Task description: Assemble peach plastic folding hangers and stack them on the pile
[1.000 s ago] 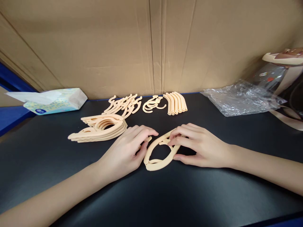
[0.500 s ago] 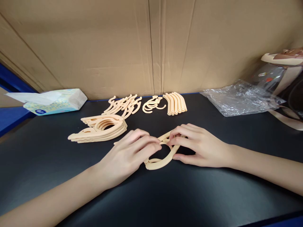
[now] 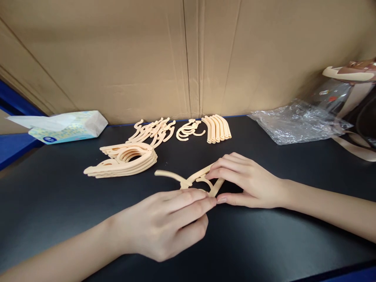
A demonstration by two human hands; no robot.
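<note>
A cream plastic folding hanger (image 3: 202,172) lies low over the black table between my hands. Its thin curved end piece (image 3: 169,174) sticks out to the left. My right hand (image 3: 243,180) grips the hanger's right end, thumb on the near side and fingers over the top. In front of the hanger, my left hand (image 3: 173,219) is closed on its near curved side, with the fingertips near my right thumb. Much of that near side is hidden behind my left hand. Left of the hanger rests a stack of similar folded hanger pieces (image 3: 141,166).
Along the back lie loose hooked arms (image 3: 155,129), several hooks (image 3: 190,129) and a row of curved bars (image 3: 217,128). A tissue pack (image 3: 73,125) is at left. Clear plastic wrap (image 3: 296,121) and a strapped bag (image 3: 364,98) are at right. Cardboard (image 3: 132,58) stands behind.
My left hand has moved from the hanger's left end toward me and to its near side. That left end and the thin curved piece now show. The right hand stays nearly still.
</note>
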